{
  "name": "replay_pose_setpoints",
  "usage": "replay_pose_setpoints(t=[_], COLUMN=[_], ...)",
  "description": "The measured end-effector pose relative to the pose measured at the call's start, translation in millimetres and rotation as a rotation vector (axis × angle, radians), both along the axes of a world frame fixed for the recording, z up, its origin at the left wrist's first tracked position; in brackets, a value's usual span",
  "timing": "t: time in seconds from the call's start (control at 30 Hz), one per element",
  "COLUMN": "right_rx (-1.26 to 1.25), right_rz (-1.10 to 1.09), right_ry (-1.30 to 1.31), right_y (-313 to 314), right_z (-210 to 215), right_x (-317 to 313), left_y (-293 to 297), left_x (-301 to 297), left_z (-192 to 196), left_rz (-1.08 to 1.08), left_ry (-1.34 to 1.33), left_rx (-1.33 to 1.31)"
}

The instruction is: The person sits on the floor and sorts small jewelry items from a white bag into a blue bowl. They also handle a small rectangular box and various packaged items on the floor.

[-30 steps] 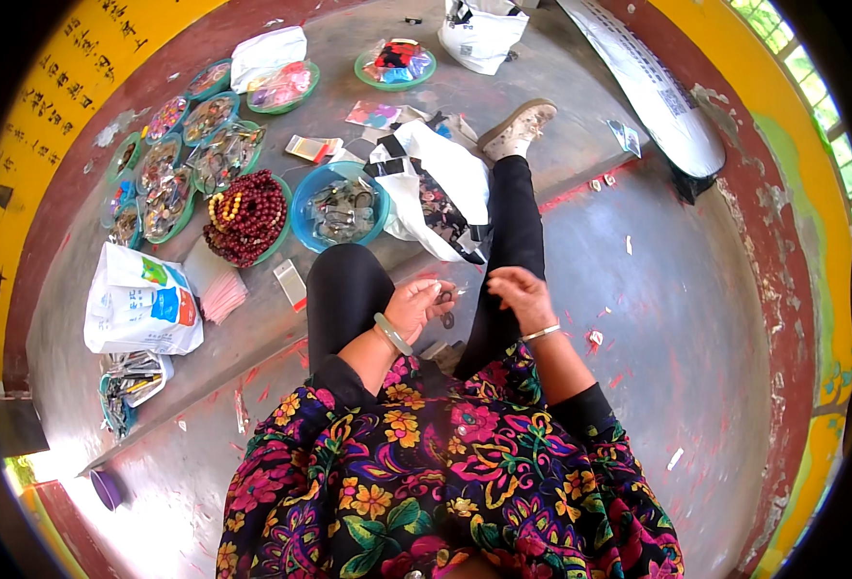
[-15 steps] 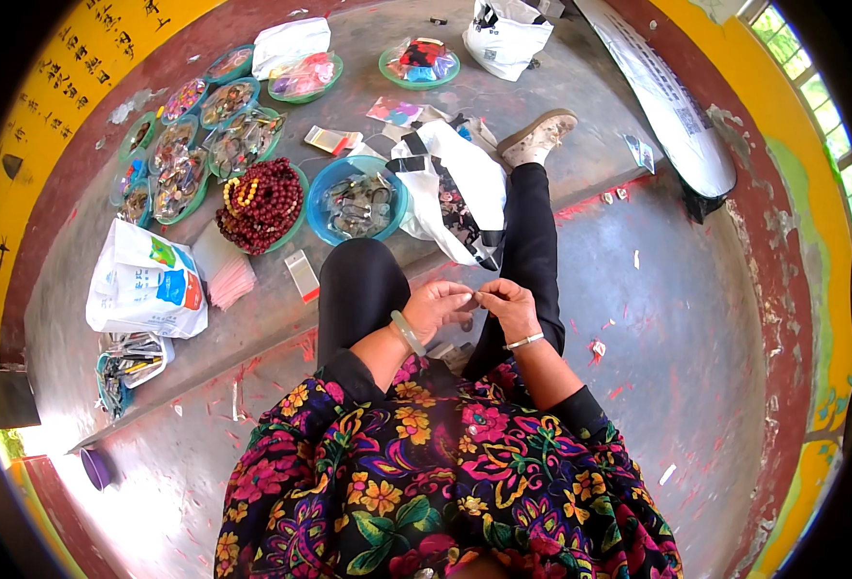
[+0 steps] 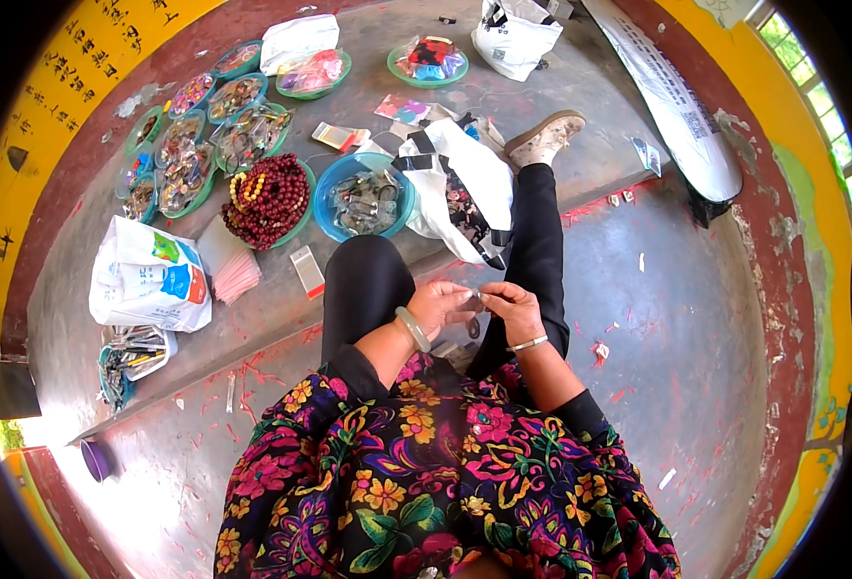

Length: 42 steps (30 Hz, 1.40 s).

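Both my hands meet over my lap, fingertips almost touching. With a pale bangle on its wrist, my left hand (image 3: pixel 438 307) pinches thumb against fingers. Opposite it, my right hand (image 3: pixel 517 315) pinches the same way and wears a thin bracelet. Between the fingertips is a tiny item too small to name, and a small dark ring-like piece (image 3: pixel 473 328) shows just below them. Beyond my left knee sits a blue basin (image 3: pixel 324 218) of small clear-wrapped pieces. An open white plastic bag (image 3: pixel 490 183) with dark patterned contents leans by my outstretched leg.
Dark red and yellow beads (image 3: pixel 270 214) fill a green bowl, with more bowls of small goods (image 3: pixel 237 98) behind. A white bag (image 3: pixel 144 289), pink sheets (image 3: pixel 237 278) and a tub of tools (image 3: pixel 138 355) stand left. A white card (image 3: pixel 306 270) lies on the raised ledge. Red scraps litter the floor.
The whole view has shifted slightly, so the surroundings sit a little further right. My hands keep their pinch, and a small dark ring-like piece now shows more clearly beneath the fingertips.
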State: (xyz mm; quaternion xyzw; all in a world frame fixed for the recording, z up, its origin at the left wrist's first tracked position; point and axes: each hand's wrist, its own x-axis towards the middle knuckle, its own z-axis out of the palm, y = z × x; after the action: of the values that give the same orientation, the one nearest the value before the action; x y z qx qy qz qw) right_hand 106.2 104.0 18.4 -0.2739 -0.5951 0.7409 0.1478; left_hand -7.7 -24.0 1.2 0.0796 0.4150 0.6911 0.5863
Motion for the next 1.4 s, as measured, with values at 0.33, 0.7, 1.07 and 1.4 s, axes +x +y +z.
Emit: replay_pose_setpoints(t=[0.33,0.7,1.07,1.4], right_rx=[-0.085,-0.019,-0.003,0.205], right_rz=[0.081,0.145,0.154,0.178], right_ry=[-0.009,0.021,0.085,0.111], right_y=[4,5,10,11], right_z=[6,6,-4,-4], right_x=[5,6,8,6], left_y=[-2,-2,-5,-2], left_x=[-3,-3,-7,-4], left_z=[0,4,4,9], left_rz=[-0.085,-0.108,-0.092,-0.071], left_ry=[-0.085,-0.036,-0.152,-0.132], left_rx=[0.047,-0.006,0.045,-0.014])
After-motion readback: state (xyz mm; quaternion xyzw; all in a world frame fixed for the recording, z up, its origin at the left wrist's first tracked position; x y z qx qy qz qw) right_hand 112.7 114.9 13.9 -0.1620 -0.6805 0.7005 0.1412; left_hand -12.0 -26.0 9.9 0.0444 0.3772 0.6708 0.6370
